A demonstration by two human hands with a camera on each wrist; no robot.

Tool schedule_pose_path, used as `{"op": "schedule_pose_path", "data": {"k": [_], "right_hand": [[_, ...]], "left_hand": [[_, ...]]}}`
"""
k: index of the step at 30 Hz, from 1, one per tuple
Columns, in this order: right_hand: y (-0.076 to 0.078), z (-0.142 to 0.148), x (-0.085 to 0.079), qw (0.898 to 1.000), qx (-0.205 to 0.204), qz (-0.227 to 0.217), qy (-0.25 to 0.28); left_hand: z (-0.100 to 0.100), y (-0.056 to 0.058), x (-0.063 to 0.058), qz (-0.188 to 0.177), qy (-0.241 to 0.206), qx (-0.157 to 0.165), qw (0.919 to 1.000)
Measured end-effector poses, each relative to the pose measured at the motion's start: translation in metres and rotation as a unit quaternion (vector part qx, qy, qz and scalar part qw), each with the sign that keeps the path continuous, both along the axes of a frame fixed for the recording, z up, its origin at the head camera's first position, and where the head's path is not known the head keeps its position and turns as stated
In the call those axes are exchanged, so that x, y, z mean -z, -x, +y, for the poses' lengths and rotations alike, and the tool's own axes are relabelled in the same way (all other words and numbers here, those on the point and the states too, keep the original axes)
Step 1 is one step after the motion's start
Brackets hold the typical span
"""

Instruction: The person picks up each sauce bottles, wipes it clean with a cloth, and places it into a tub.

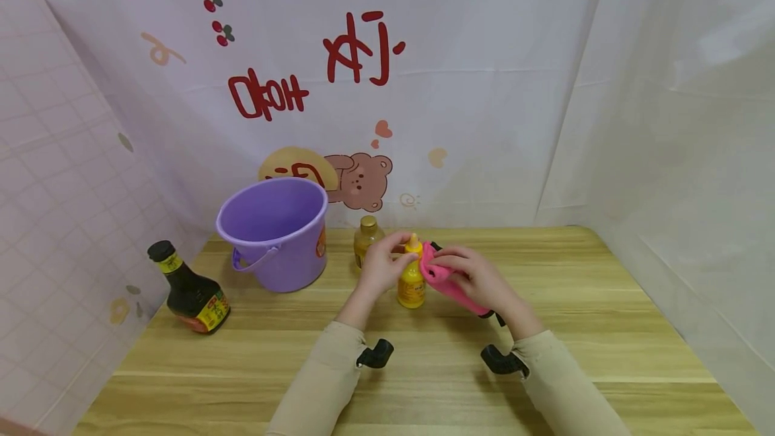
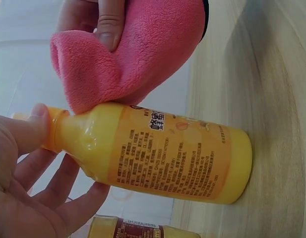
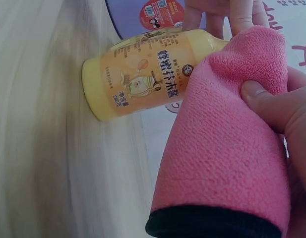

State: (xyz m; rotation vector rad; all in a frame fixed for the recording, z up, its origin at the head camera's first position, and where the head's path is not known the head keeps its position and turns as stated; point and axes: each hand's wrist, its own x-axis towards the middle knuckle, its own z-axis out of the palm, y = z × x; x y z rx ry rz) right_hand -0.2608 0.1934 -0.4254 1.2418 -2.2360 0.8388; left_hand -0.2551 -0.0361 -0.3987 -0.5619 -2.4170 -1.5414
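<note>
A yellow squeeze bottle [image 1: 412,290] with a pointed cap stands upright on the wooden table. My left hand [image 1: 381,266] pinches it at the cap and neck between thumb and fingers. In the left wrist view, small print covers the bottle's orange label [image 2: 167,153]. A pink fluffy cloth [image 1: 455,290] with a dark edge is in my right hand [image 1: 481,279], pinched with the thumb on top. Its folded end touches the bottle's shoulder in the left wrist view. Part of my right hand is hidden behind the cloth in the right wrist view.
Behind my left hand stands a small amber bottle [image 1: 364,242] with a gold cap. A purple bucket [image 1: 297,262] with its handle down is further left. A dark sauce bottle [image 1: 192,295] stands near the table's left edge. A printed curtain [image 1: 484,133] hangs behind the table [image 1: 605,355].
</note>
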Motion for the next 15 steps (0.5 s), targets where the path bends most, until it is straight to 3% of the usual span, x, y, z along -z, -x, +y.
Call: {"op": "schedule_pose_path", "data": {"k": [15], "right_hand": [[-0.002,0.008,0.011,1.0,-0.011,-0.002,-0.009]], "left_hand": [[0.0,-0.002,-0.001,0.01,0.009,-0.007,0.9999]]}}
